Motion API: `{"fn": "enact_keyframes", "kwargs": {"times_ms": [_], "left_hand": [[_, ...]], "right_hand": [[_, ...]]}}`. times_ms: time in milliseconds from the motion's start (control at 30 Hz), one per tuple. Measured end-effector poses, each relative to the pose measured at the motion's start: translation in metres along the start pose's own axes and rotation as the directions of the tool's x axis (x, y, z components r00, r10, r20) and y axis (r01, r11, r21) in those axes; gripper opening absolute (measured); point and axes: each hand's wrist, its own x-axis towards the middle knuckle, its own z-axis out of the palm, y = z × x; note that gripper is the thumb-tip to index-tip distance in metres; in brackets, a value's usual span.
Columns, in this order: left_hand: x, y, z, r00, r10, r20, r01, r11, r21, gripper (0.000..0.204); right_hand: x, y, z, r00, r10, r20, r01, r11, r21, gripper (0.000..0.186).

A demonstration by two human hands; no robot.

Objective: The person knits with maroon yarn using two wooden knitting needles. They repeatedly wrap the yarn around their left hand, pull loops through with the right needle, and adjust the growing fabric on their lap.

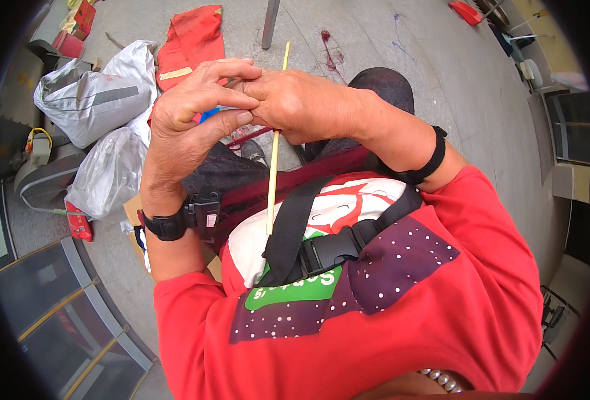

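Basically, stick [272, 180] lay right at R hand [295, 103], passing under it; long axis ran fore-aft, far tip out beyond the knuckles, near end back toward the torso; R hand was nearer, w/ L hand [198, 100] just to its left; R fingers were curled round stick, tho grip itself was hidden; L thumb & fingers bent in toward R fingertips, couldn't tell if pinching anything; count: 2 hands, 1 stick, 1 red cloth [192, 40] beyond L hand, 1 white sack [85, 100] & 1 clear bag [108, 170] left of it, 1 yarn tangle [326, 37] beyond R hand, well apart.
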Motion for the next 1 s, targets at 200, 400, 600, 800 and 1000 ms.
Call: {"fn": "enact_keyframes", "kwargs": {"times_ms": [200, 400, 600, 800, 1000], "left_hand": [[-0.007, -0.008, 0.004, 0.985, -0.104, -0.137, 0.075, 0.976, -0.202, 0.007], [-0.018, -0.01, 0.008, 0.933, -0.259, -0.248, 0.103, 0.856, -0.506, 0.005], [-0.025, -0.007, 0.006, 0.874, -0.44, -0.205, 0.202, 0.713, -0.671, 0.007], [-0.031, -0.011, 0.004, 0.725, -0.619, -0.302, 0.472, 0.766, -0.436, 0.01], [-0.032, -0.049, -0.001, 0.685, -0.485, -0.543, 0.5, 0.856, -0.134, 0.013]], "right_hand": [[0.0, -0.003, -0.001, 0.989, 0.092, 0.119, -0.105, 0.988, 0.112, 0.017], [-0.001, 0.001, 0.0, 0.977, 0.168, 0.134, -0.189, 0.969, 0.161, 0.015], [-0.007, 0.006, -0.002, 0.954, 0.272, 0.125, -0.29, 0.943, 0.163, 0.012], [-0.01, 0.005, -0.028, 0.78, 0.569, 0.262, -0.623, 0.663, 0.415, 0.006], [-0.009, 0.001, -0.046, 0.588, 0.666, 0.46, -0.653, 0.055, 0.755, 0.012]]}}
